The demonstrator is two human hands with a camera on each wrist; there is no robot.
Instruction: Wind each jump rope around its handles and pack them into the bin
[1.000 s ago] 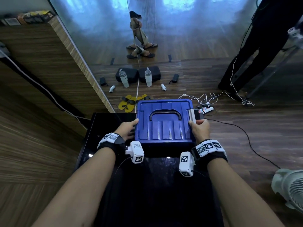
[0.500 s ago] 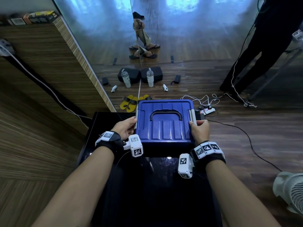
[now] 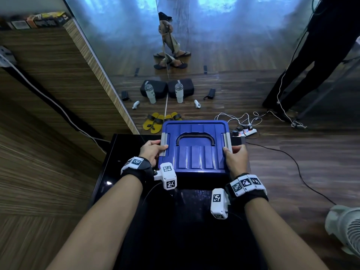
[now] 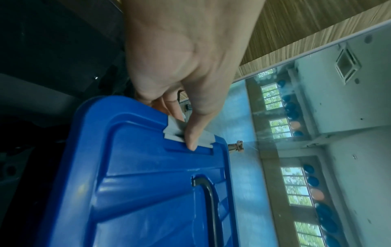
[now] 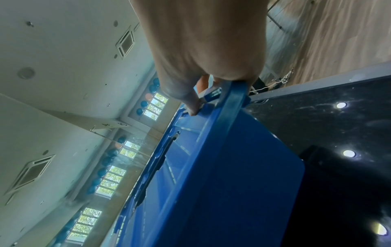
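Head view: blue ribbed plastic bin (image 3: 194,152), lid on, at far end of glossy black surface (image 3: 185,221). Left hand (image 3: 151,151) & right hand (image 3: 234,153) each curled on a grey side latch (image 3: 164,142). Ropes not visible. Best to work both latches together, thumbs steadying lid.

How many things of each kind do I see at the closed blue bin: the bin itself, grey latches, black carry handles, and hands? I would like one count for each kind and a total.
Blue bin: 1
Grey latches: 2, the left latch and the right latch
Black carry handle: 1
Hands: 2, the left hand and the right hand, one at each latch
Total: 6
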